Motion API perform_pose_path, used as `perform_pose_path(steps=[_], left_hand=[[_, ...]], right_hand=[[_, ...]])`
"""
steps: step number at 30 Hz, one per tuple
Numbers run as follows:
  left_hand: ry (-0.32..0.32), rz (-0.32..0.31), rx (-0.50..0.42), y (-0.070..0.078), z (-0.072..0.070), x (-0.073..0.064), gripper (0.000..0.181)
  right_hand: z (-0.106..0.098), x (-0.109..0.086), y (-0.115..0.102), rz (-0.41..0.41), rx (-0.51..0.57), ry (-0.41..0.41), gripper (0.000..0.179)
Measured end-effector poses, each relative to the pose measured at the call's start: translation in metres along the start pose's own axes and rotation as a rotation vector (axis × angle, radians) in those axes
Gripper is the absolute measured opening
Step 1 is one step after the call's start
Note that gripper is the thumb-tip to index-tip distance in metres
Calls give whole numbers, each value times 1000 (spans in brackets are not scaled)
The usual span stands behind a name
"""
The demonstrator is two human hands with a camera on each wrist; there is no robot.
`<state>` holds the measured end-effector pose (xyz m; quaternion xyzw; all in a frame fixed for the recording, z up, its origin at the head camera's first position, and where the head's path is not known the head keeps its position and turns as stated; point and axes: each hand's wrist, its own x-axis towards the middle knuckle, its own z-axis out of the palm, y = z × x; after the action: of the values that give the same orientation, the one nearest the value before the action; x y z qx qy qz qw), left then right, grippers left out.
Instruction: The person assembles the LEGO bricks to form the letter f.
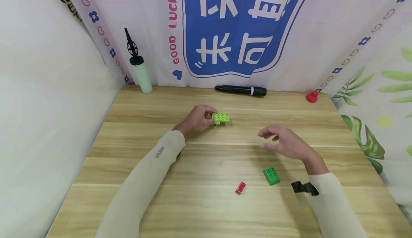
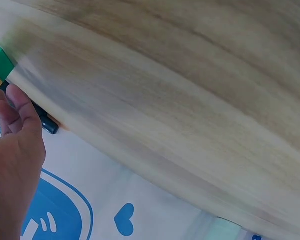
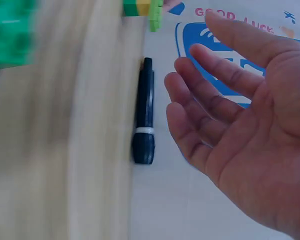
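Observation:
My left hand (image 1: 201, 117) pinches the left side of a small stack of building bricks (image 1: 220, 117) in the head view. A lime-green studded plate tops the stack, over a narrow yellow and green part; the left wrist view shows the green end brick (image 2: 1, 62) beside the fingers. With fingers loosely bent and nothing in them, my right hand (image 1: 286, 143) hovers over the table's right half. Nearest to it is a green brick with a curved edge (image 1: 271, 176), blurred in the right wrist view. Left of that lies a small red brick (image 1: 240, 188).
A black microphone (image 1: 241, 90) lies along the wooden table's (image 1: 193, 209) back edge. A pale green hand pump (image 1: 142, 75) stands at the back left, and a small red object (image 1: 312, 96) sits at the back right. Printed cloth (image 1: 161, 27) hangs behind.

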<state>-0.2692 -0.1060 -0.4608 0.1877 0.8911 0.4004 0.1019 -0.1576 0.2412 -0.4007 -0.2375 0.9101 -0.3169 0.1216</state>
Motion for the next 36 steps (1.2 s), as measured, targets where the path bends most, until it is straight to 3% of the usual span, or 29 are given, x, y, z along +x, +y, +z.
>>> perform_pose_path(steps=[7,13,22,29,33,36], left_hand=[[-2,3,-3,2,1,0,39],[6,-4,-33,2,-3,-2,39],[7,0,-33,0,-4,-4,40],[5,9,-34,0,-1,-4,40],[1,15,-30,0,1,-4,40],[5,10,-31,1,0,-5,39]], right_hand=[[24,-49,14,18,-5,-110,54],[42,-70,12,-7,-7,-144,58],[58,-66,15,21,-61,-41,47],[64,-53,8,60,-122,42,51],[67,-55,-11,-41,-105,49,56],[74,-56,-26,-150,-64,-2,54]])
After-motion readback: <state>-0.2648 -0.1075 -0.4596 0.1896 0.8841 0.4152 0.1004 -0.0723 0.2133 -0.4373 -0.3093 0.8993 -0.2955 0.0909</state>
